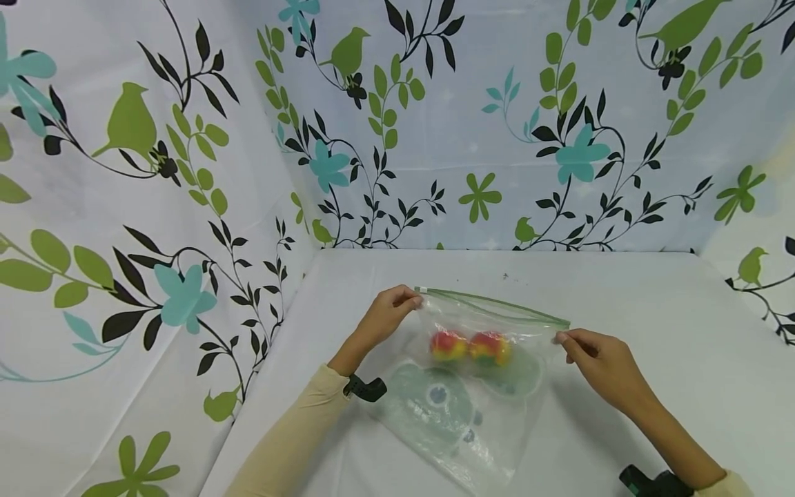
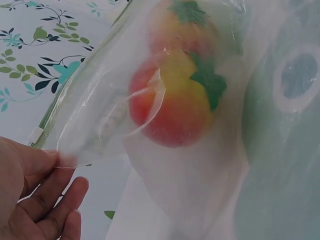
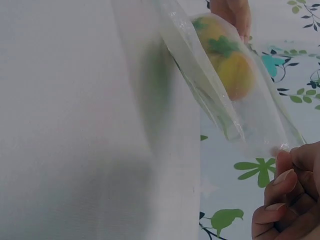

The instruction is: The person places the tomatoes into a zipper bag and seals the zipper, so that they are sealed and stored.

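A clear plastic zip bag point(image 1: 524, 431) hangs between both hands in the head view, its green zip edge point(image 1: 497, 302) uppermost. My left hand point(image 1: 388, 314) pinches the upper left corner, close to the white slider point(image 2: 36, 135). At the opposite corner, my right hand point(image 1: 602, 366) pinches the plastic just below the zip. Two red-and-yellow fruits point(image 2: 172, 107) with green leaves show through the bag, side by side. Pale green rounded shapes point(image 1: 428, 400) also show there; whether they are printed on it or inside it, I cannot tell. The green strips look parted mid-edge.
A white-covered table point(image 1: 671, 297) lies beneath the bag. Behind it and to the left hang white cloths point(image 1: 528, 186) patterned with birds, leaves and flowers. Dark wrist devices sit on the left wrist point(image 1: 365, 388) and right wrist point(image 1: 658, 483).
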`<action>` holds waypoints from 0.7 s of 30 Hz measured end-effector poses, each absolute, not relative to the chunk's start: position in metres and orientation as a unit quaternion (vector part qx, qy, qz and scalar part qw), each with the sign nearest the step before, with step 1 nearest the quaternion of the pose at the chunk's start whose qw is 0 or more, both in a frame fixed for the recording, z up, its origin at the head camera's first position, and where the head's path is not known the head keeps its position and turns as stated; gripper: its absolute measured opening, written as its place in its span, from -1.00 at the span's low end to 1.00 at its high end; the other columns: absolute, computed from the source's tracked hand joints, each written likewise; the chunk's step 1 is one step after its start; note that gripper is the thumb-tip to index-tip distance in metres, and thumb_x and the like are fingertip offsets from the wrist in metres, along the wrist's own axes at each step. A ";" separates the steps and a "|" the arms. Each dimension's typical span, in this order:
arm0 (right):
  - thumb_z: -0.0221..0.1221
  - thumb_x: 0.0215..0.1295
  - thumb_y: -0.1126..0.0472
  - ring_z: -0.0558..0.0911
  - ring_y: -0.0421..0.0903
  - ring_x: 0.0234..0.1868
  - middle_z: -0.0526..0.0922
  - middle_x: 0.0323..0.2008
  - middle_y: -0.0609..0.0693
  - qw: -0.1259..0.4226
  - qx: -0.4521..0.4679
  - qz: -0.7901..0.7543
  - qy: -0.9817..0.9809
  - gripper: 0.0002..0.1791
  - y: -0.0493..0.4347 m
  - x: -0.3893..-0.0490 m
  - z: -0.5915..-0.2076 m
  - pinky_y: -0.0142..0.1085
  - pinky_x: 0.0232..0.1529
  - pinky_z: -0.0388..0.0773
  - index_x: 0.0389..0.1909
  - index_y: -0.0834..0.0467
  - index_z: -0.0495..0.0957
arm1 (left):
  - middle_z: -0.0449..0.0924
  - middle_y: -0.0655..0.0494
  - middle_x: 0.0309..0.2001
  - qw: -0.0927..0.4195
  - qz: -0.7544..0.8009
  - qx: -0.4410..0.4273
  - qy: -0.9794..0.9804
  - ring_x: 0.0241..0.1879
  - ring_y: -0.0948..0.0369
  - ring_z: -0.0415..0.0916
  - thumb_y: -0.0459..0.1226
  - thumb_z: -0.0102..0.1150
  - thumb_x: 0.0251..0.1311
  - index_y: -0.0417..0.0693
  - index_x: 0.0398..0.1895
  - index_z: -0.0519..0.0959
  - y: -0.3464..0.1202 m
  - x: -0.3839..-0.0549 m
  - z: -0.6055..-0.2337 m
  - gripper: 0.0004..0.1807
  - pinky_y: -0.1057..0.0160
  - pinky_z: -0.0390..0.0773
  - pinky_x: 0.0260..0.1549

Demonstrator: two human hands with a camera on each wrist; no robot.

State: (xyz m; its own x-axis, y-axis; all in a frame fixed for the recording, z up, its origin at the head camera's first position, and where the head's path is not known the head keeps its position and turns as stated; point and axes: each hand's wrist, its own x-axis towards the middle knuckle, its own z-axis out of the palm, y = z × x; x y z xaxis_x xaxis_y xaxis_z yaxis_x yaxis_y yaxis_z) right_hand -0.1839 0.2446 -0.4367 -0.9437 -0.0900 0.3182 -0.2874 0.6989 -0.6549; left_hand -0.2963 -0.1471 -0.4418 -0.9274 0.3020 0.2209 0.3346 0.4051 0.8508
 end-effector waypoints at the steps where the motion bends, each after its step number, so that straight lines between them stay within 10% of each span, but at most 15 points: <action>1: 0.15 0.62 -0.01 0.43 -0.22 -0.49 0.64 -0.44 0.02 0.133 0.104 0.372 -0.913 -0.66 0.245 -0.186 -0.437 -0.32 -0.54 0.36 -0.07 0.15 0.77 | 0.75 0.01 -0.07 0.017 -0.514 -0.185 -0.837 -0.01 0.13 0.68 -0.16 0.22 0.53 -0.12 -0.09 0.70 -0.148 -0.296 -0.442 -0.79 0.10 0.60 0.04; 21: 0.24 0.56 0.13 0.46 -0.31 -0.53 0.70 -0.45 -0.02 0.140 0.141 0.336 -0.921 -0.71 0.254 -0.209 -0.448 -0.35 -0.59 0.39 0.00 0.27 0.77 | 0.74 0.05 -0.17 0.036 -0.495 -0.172 -0.851 -0.28 0.22 0.47 -0.15 0.25 0.51 -0.06 -0.17 0.72 -0.154 -0.298 -0.451 -0.81 0.21 0.44 -0.26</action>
